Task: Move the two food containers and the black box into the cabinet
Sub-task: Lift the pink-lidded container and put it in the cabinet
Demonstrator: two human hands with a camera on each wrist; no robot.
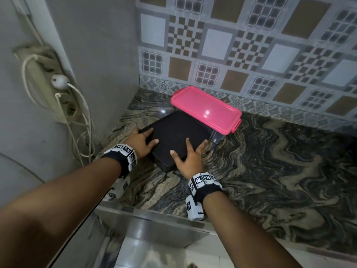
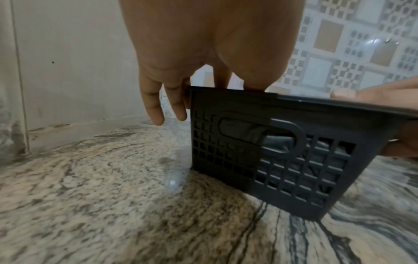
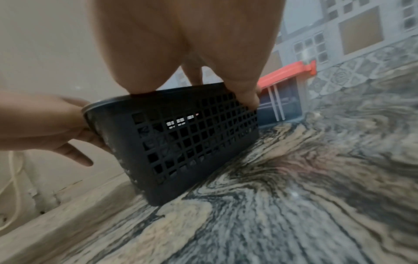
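The black box (image 1: 173, 132) has a solid lid and lattice sides and sits on the marbled counter (image 1: 270, 161) near the left wall. My left hand (image 1: 143, 141) grips its left end, thumb and a finger on the lid and the other fingers down the side (image 2: 158, 107). My right hand (image 1: 188, 153) grips the near right side, thumb on the lid. In the right wrist view the box (image 3: 192, 134) looks tilted, its lower edge at the counter. A clear food container with a pink lid (image 1: 206, 107) stands right behind the box, against the tiled wall. Only this one food container is in sight.
A power strip (image 1: 44, 80) with plugs and white cables hangs on the grey wall at the left. The patterned tile wall (image 1: 251, 45) closes the back. The counter's front edge (image 1: 154, 213) runs below my wrists, with floor tiles beneath.
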